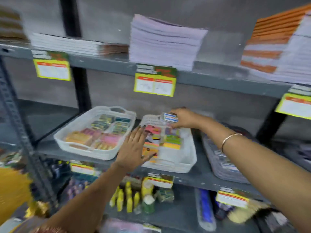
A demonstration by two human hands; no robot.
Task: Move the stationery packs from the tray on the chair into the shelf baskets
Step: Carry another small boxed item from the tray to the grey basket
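Over the middle basket point(188, 158), a small pack point(170, 117) is being pinched by the right hand point(185, 119) for dropping in, while the packs inside are being steadied by the open left hand point(134, 148), looks like.

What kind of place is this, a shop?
Most likely a stationery shop or its stockroom: metal shelving carries yellow price tags, stacked notebooks above, and white baskets of small colourful packs.

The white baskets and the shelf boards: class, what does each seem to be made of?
White baskets: probably moulded plastic, matte, judging by the ribbed walls and cut-out handles. Shelf boards: likely painted metal, dull grey, with thin flat edges and a perforated upright; blur leaves this open.
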